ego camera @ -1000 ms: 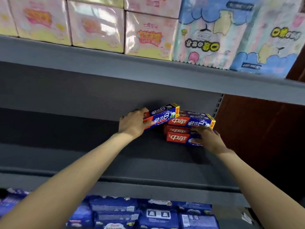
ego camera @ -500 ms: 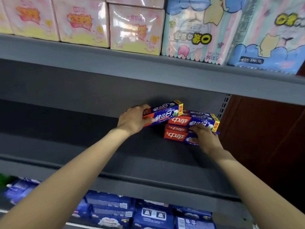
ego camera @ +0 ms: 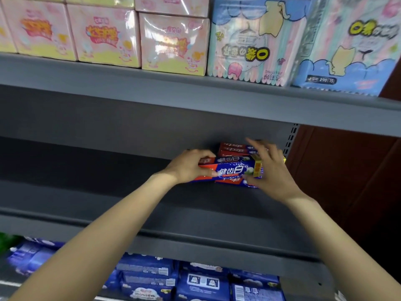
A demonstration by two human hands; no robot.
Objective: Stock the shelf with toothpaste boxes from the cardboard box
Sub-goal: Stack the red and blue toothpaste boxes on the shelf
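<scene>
Head view shows 1 toothpaste box (ego camera: 230, 170), blue and red, lying lengthwise at the front of a small stack of toothpaste boxes (ego camera: 234, 148) toward the right end of the grey shelf (ego camera: 108, 192). The left hand (ego camera: 188, 166) grips its left end, thumb curled across the front face, probably to steer it square against the stack. The right hand (ego camera: 271, 170) sits at the box's yellow right end with fingers spread and fairly straight, seemingly guiding or steadying that end rather than pinching it. The box thus spans between both hands. Above, pink packs (ego camera: 104, 33) and pastel tissue packs (ego camera: 260, 44) fill the upper shelf; blue packs (ego camera: 195, 279) lie below. No cardboard box is visible.
</scene>
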